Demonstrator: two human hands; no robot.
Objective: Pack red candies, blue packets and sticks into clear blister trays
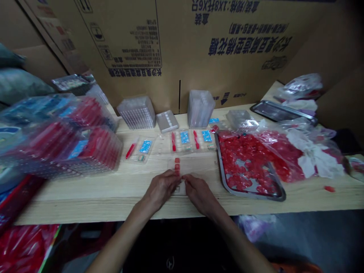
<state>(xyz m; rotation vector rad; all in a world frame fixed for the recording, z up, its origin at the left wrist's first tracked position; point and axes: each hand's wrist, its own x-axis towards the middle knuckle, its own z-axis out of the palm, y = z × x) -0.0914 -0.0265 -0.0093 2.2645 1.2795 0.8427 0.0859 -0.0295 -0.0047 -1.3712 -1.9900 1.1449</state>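
Note:
My left hand (161, 188) and my right hand (200, 194) lie close together on the pale wooden workbench (93, 204), fingertips meeting at a clear plastic blister sheet (179, 187). Both seem to pinch its near part, though the fingers hide the contact. Small red square pieces (177, 167) sit in a short column on the sheet, just beyond my fingertips. Farther back lie several blister cards with red sticks and blue labels (190, 140). A metal tray heaped with red pieces (244, 165) is to the right of my right hand, not touching it.
Stacks of packaged red items in clear plastic (62, 140) crowd the bench's left side. Clear plastic stacks (137, 112) stand at the back against a cardboard carton (227, 49). A bag of red pieces (280, 151) and a metal tray (281, 112) lie at right.

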